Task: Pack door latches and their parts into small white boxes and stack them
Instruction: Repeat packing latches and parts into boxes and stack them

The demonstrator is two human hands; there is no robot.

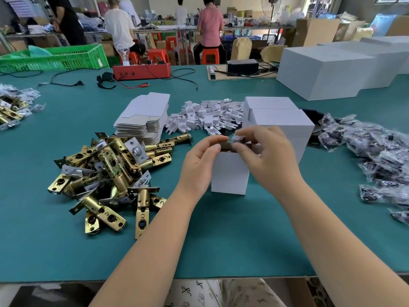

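Centrally, open box: small white cardboard box (230, 173), upright on the teal counter (221, 240), top open, a brass-coloured part just visible at the mouth.
Left hand (197, 165): fingers curled at the box's upper left rim, thumb and forefinger pinching at the brass-coloured part in the mouth.
Right hand (267, 154): fingers pinching a small clear plastic packet of dark parts (238, 139) just over the box mouth.
Latch pile: heap of brass-coloured door latches with silver face plates (110, 173), left of centre, near the left hand.
Flat blanks: stack of unfolded white carton blanks (143, 117), behind the latch pile.
Inserts: heap of small white plastic pieces (208, 116), upper centre, between the blanks and the packed boxes.
Packed boxes: closed white boxes (278, 125), stacked just behind the right hand.
Packets: spread of clear bags holding dark hardware (376, 156), right edge of the frame.
Far counter: green plastic crate (55, 58) upper left, red metal case (141, 70) with wires, large white cartons (327, 72) upper right.
Background: people at other benches, orange stools.
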